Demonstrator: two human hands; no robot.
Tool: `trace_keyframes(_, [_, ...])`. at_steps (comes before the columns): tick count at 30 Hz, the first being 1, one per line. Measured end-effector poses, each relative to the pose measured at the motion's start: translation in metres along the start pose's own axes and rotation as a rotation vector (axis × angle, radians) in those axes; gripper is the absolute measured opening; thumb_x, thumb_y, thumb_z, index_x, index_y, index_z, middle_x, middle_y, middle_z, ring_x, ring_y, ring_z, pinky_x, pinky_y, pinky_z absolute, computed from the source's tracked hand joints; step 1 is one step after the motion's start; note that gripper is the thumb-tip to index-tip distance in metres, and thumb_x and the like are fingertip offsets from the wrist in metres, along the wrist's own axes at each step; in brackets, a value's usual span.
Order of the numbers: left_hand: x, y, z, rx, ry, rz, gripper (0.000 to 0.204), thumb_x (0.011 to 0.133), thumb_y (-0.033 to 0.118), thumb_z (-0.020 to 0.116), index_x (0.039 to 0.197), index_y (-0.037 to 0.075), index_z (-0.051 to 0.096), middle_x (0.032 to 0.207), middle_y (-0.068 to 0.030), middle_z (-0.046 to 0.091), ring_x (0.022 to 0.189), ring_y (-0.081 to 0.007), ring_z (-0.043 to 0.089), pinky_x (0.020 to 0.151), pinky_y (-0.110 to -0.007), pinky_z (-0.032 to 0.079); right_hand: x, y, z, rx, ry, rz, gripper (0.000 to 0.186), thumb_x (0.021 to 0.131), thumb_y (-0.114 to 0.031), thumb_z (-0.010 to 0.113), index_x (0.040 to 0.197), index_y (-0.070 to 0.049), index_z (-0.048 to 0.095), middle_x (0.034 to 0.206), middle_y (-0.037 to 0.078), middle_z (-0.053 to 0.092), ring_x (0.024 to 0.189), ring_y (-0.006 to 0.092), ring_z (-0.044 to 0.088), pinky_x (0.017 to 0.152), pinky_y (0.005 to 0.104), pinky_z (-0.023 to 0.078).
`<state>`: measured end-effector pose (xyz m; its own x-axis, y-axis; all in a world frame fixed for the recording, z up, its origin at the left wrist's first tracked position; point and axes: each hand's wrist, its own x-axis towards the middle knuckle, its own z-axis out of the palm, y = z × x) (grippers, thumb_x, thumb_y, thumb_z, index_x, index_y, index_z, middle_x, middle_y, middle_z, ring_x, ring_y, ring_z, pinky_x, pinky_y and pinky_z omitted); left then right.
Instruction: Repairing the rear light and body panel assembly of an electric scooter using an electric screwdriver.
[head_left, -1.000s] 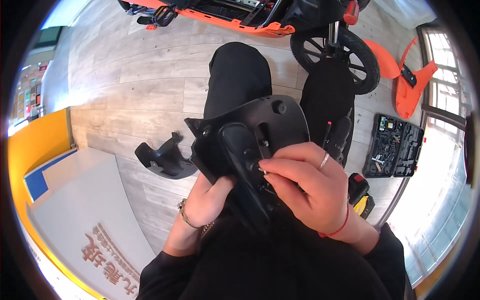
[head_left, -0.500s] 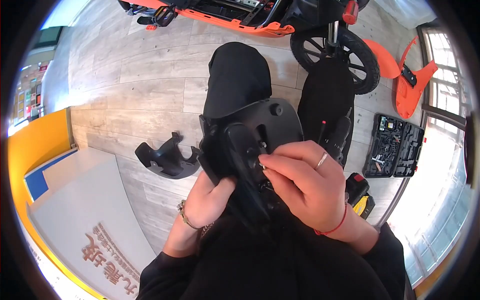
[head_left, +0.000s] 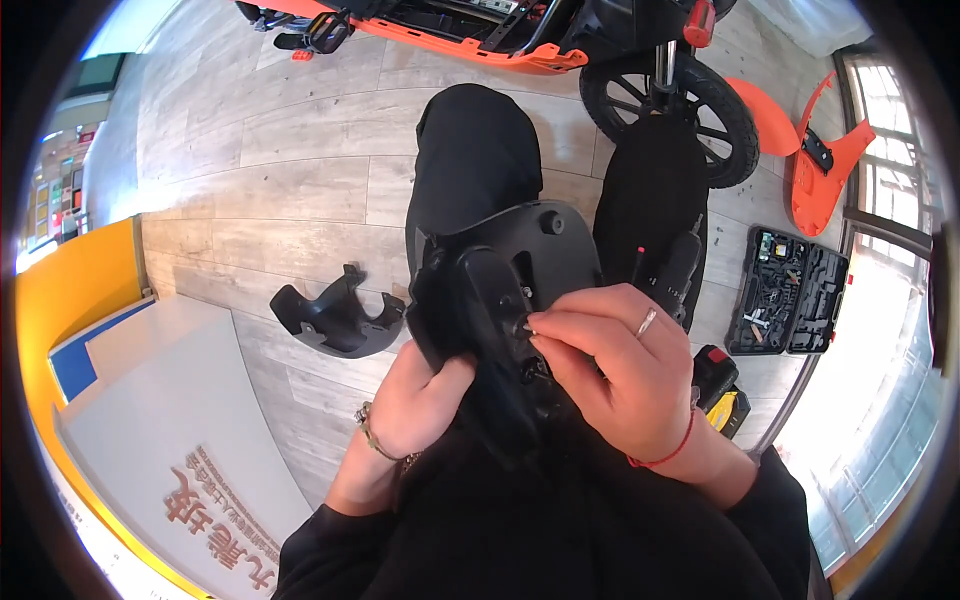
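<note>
Across my lap lies a black plastic vehicle part (head_left: 490,285), made of a curved panel with a long raised piece along it. My left hand (head_left: 415,400) grips its left edge, thumb on top and the other fingers hidden beneath. Over the raised piece, my right hand (head_left: 620,350) pinches a small fastener, apparently a screw (head_left: 530,327), between thumb and forefinger, at a hole in the part. Another small shiny fastener (head_left: 527,291) shows just above it. On my right thigh rests a dark tool with a pink-red tip (head_left: 641,250), beside a dark elongated piece (head_left: 681,265).
A curved black cover (head_left: 340,318) lies on the floor at left. Ahead stands an orange vehicle body (head_left: 470,45) with a black wheel (head_left: 725,130). Orange panels (head_left: 825,175), an open tool case (head_left: 785,300) and a black-and-red power tool (head_left: 714,375) are at right. A white board (head_left: 190,420) stands at left.
The black part has tilted slightly in my left hand. My right fingertips have brought the small fastener closer against the part's hole.
</note>
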<state>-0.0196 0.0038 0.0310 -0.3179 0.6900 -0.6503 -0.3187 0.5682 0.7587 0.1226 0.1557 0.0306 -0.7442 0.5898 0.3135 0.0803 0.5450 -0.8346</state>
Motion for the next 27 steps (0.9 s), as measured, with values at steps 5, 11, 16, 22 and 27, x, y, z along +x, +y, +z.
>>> trace_keyframes(5, [-0.0017,0.0034,0.0033,0.013,0.022,0.020,0.030,0.089,0.002,0.046,0.114,-0.005,0.061,0.103,-0.0100,0.068,0.098,-0.0153,0.061,0.087,-0.031,0.049,-0.0008,0.0004,-0.0007,-0.029,-0.012,-0.007,0.024,0.071,0.004,0.080,0.091,-0.003,0.069,0.086,0.007,0.067,0.072,0.0223,0.065,0.063,0.0301,0.051])
trace_keyframes(11, [-0.0007,0.0042,0.0022,0.095,0.022,0.014,0.028,0.089,0.004,0.047,0.111,-0.005,0.062,0.096,-0.0114,0.069,0.093,-0.0162,0.062,0.083,-0.032,0.050,0.0004,0.0012,-0.0020,-0.095,-0.015,-0.040,0.024,0.070,0.001,0.082,0.089,-0.003,0.068,0.084,0.006,0.066,0.070,0.0220,0.064,0.062,0.0308,0.051])
trace_keyframes(16, [-0.0005,0.0024,0.0025,0.102,0.021,0.030,0.028,0.088,0.005,0.048,0.110,-0.005,0.062,0.093,-0.0130,0.069,0.090,-0.0181,0.063,0.081,-0.033,0.050,0.0010,0.0015,-0.0017,-0.148,-0.029,-0.045,0.023,0.069,-0.003,0.083,0.083,-0.005,0.065,0.080,0.005,0.063,0.068,0.0226,0.062,0.060,0.0321,0.049])
trace_keyframes(22, [0.0003,0.0031,0.0021,0.159,0.001,0.033,0.028,0.087,0.006,0.049,0.109,-0.005,0.062,0.092,-0.0160,0.069,0.088,-0.0227,0.065,0.081,-0.034,0.051,0.0016,0.0071,-0.0015,-0.263,-0.067,-0.102,0.023,0.071,-0.016,0.083,0.077,-0.008,0.062,0.075,0.003,0.056,0.065,0.0197,0.059,0.055,0.0302,0.046])
trace_keyframes(27, [0.0002,0.0034,0.0040,0.155,0.007,0.037,0.027,0.087,0.005,0.048,0.109,-0.005,0.062,0.092,-0.0162,0.068,0.088,-0.0235,0.065,0.082,-0.035,0.051,0.0033,0.0041,-0.0057,-0.233,-0.128,-0.037,0.023,0.072,-0.017,0.082,0.081,-0.008,0.063,0.076,0.004,0.057,0.065,0.0204,0.059,0.056,0.0312,0.045])
